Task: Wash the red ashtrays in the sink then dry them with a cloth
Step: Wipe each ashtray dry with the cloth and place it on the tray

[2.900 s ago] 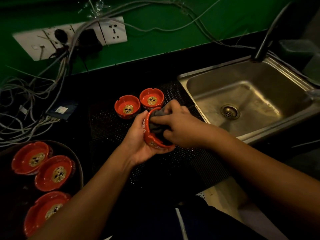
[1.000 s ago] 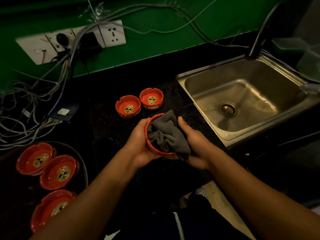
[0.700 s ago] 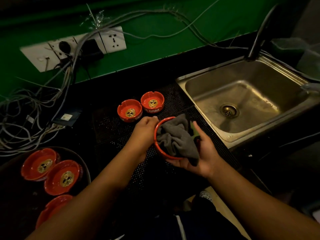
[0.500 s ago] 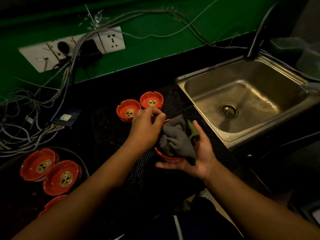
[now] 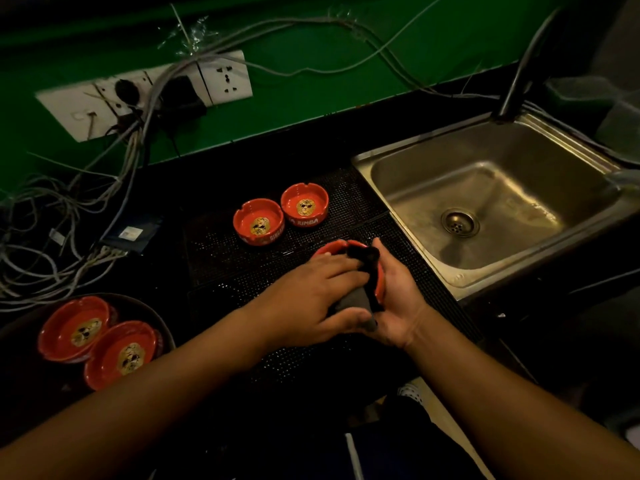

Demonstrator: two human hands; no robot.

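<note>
A red ashtray [image 5: 380,284] is held tilted above the black dotted mat [image 5: 221,261], just left of the sink [image 5: 362,161]. My right hand [image 5: 398,303] cradles it from below and from the right, thumb on the far rim. A dark grey cloth [image 5: 364,259] is stuffed inside it. My left hand [image 5: 311,296] lies across the cloth and pinches it between fingers and thumb. Two more red ashtrays [image 5: 258,221] [image 5: 304,206] stand upright on the mat behind my hands. Two others [image 5: 74,329] [image 5: 121,353] lie in a dark round tray [image 5: 162,323] at the left.
The steel sink has a drain [image 5: 460,222] and holds no water; a dark faucet [image 5: 519,74] rises at its back. A white socket strip [image 5: 227,77] and a tangle of cables [image 5: 52,237] fill the green wall and the counter's left side.
The ashtray passed from my left hand into my right. My left hand moved off the rim onto the cloth and now presses it into the bowl.
</note>
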